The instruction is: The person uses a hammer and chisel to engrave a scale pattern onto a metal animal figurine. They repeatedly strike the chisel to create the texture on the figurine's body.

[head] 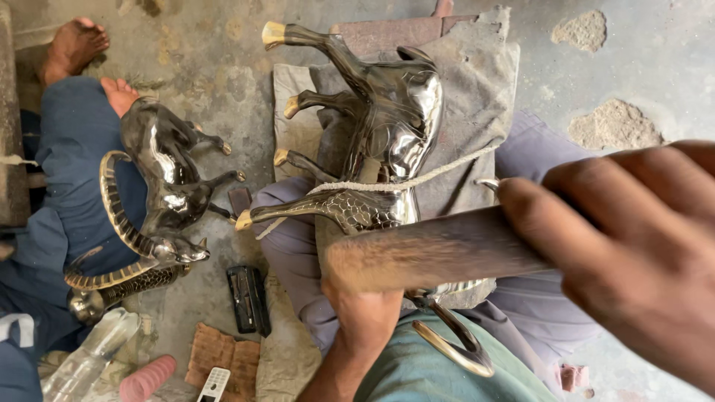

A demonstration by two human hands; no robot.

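Brass antelope figure [387,126] lies tied across your lap; keep your left hand [361,309] and right hand [633,253] clenched on the flat file [439,249], stroking evenly.

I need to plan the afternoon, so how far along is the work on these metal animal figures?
One horned metal figure lies aside on the floor, shiny already. In hand: a second metal animal figure lies across the lap on a grey cloth, tied with a cord. The right hand and left hand hold a long flat tool against it. I cannot tell how much remains.
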